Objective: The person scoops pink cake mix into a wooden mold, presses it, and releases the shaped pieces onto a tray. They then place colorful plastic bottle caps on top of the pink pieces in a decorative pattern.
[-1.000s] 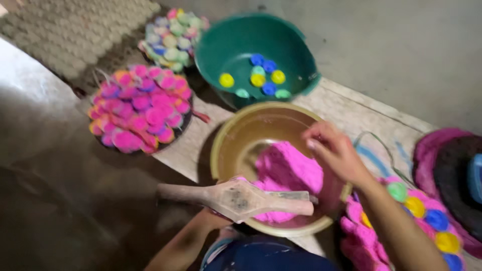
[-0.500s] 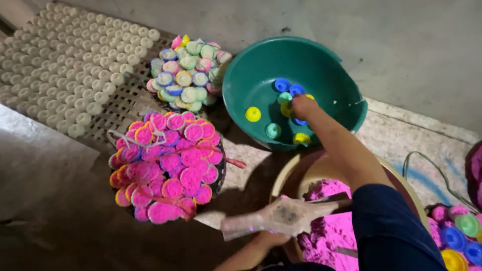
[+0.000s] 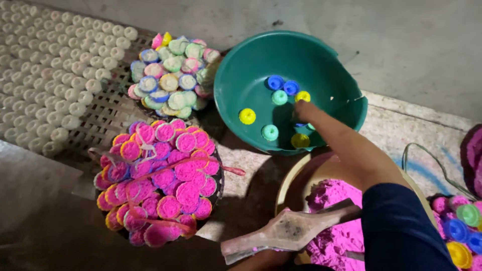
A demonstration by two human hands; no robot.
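The right hand [image 3: 305,108] reaches deep into the green basin [image 3: 236,90], fingertips down among the loose coloured caps [image 3: 247,116]; whether it grips one cannot be told. The left hand [image 3: 263,261], mostly hidden at the bottom edge, holds a wooden mould [image 3: 288,232] over the bowl of pink powder [image 3: 331,193]. Half a second ago the right hand was only entering the basin.

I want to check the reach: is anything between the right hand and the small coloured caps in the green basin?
Nothing visible is in the way. The right hand is already inside the green basin, its fingertips beside a yellow cap and blue cap. The other caps lie loose around it, uncovered.
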